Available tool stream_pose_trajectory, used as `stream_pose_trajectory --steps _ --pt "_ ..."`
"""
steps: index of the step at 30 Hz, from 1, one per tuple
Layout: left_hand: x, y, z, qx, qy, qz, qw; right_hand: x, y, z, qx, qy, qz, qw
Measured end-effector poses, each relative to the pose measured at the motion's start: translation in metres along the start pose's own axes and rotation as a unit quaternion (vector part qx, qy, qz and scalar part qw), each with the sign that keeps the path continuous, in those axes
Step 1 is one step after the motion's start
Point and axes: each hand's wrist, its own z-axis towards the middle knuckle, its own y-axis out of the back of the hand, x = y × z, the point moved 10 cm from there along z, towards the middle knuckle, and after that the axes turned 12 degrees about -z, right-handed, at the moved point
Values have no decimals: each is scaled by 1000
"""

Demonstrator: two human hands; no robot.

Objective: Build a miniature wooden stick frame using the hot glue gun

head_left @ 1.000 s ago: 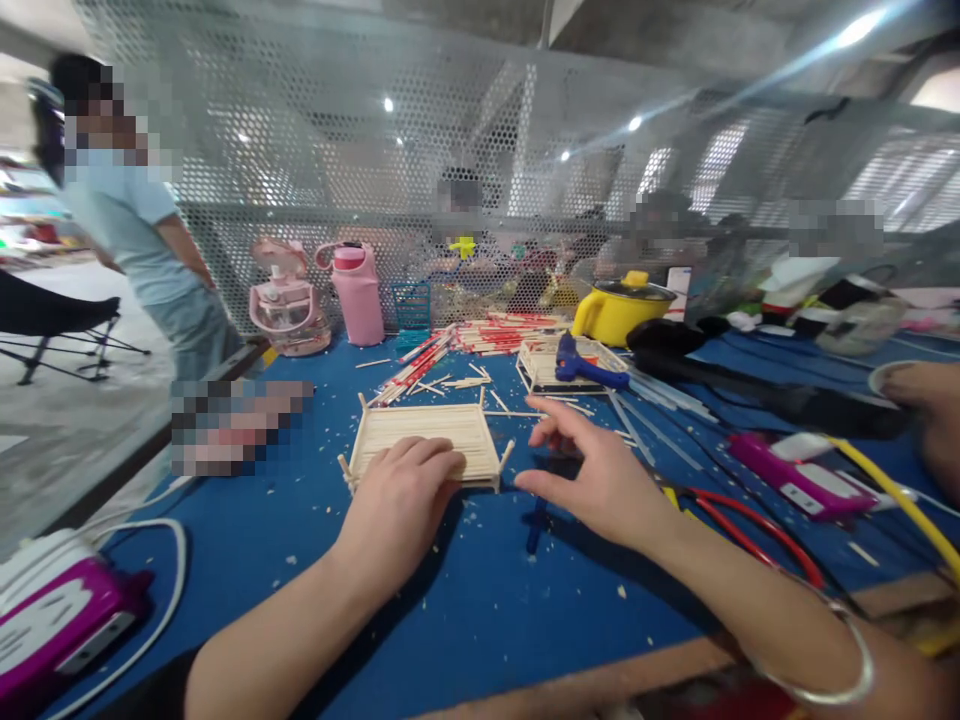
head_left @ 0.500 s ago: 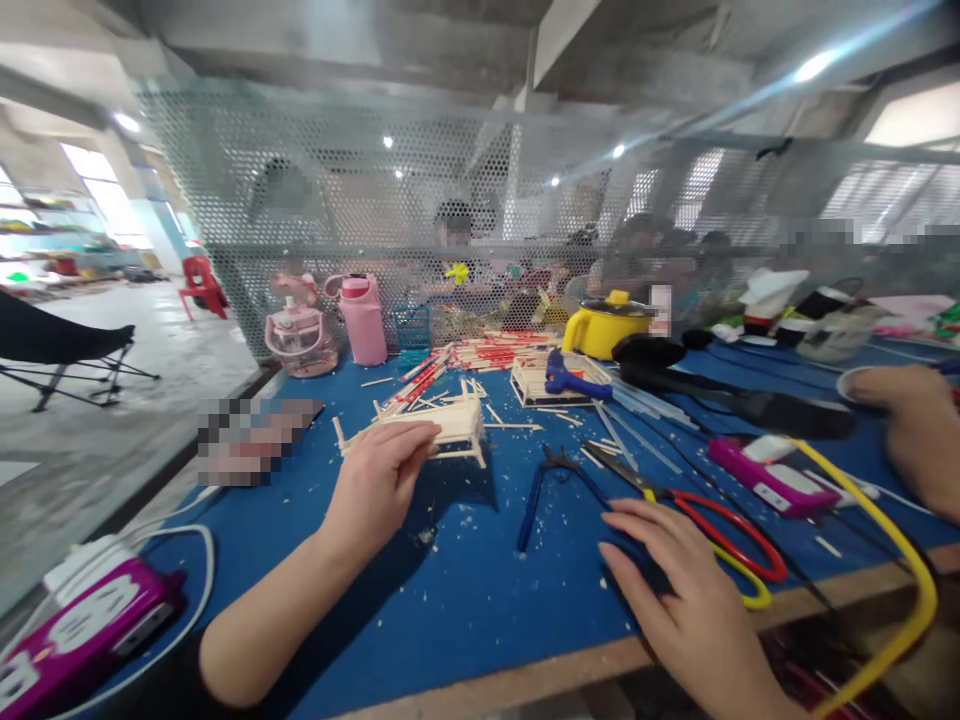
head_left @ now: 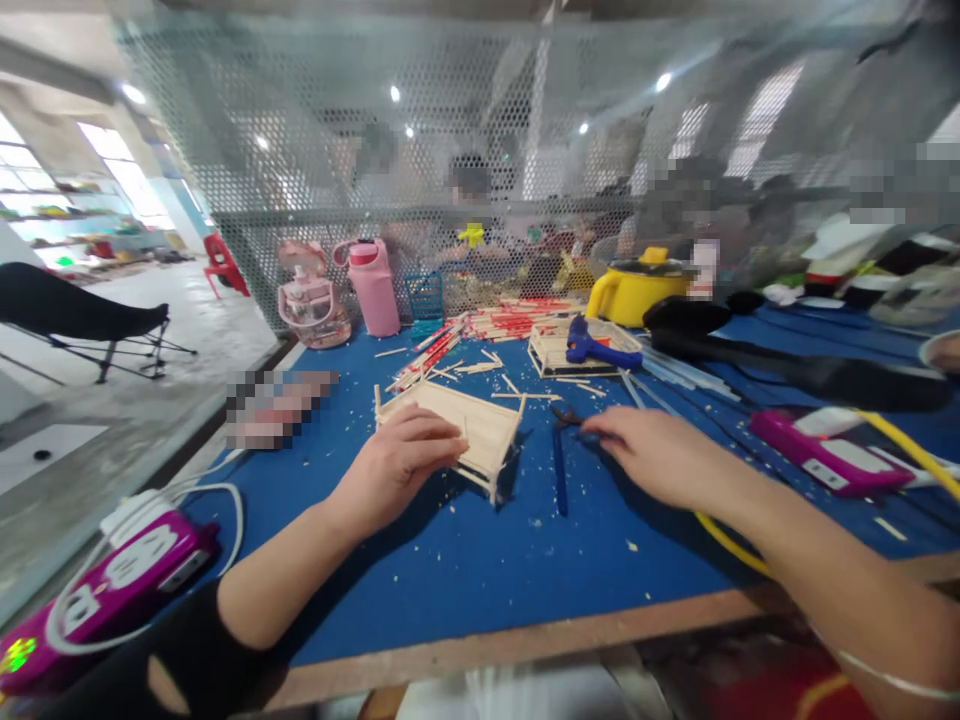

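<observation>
- The stick frame (head_left: 487,415) is seen on the blue surface (head_left: 480,600), set at a slant, its posts pointing up, its near left part covered by the left grip (head_left: 397,460).
- By the left grip the frame is held: fingers are closed over its near left side, and most of the panel is left showing beyond and to the right of the knuckles.
- A thin upright sliver is seen at the fingertips; whether it is pinched cannot be told.
- To the right, the blue-handled pliers (head_left: 560,470) are met by the right grip (head_left: 660,450): fingers are curled at one handle, but how tightly it is closed cannot be told. The frame is not touched by it.
- Beyond, loose sticks (head_left: 517,320) are scattered, and a blue glue gun (head_left: 592,345) is rested on a second frame (head_left: 547,365).
- Farther back, a yellow pot (head_left: 645,292) and a pink bottle (head_left: 375,292) are stood.
</observation>
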Motion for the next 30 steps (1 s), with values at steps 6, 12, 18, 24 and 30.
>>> stream_pose_trajectory --steps 6,12,18,24,30 --pt "20 -9 -5 34 125 -50 990 7 20 13 -10 -28 -43 999" --pt "49 23 16 -55 318 68 944 -40 -4 -38 3 -122 -84 989" --pt "70 -11 41 64 411 37 909 -70 2 -87 1 -170 -50 984" --pt "71 -17 51 50 424 -91 900 -44 9 -90 -20 -118 -2 993" --pt "57 -15 40 -70 418 -322 847 2 -9 -41 3 -121 -9 993"
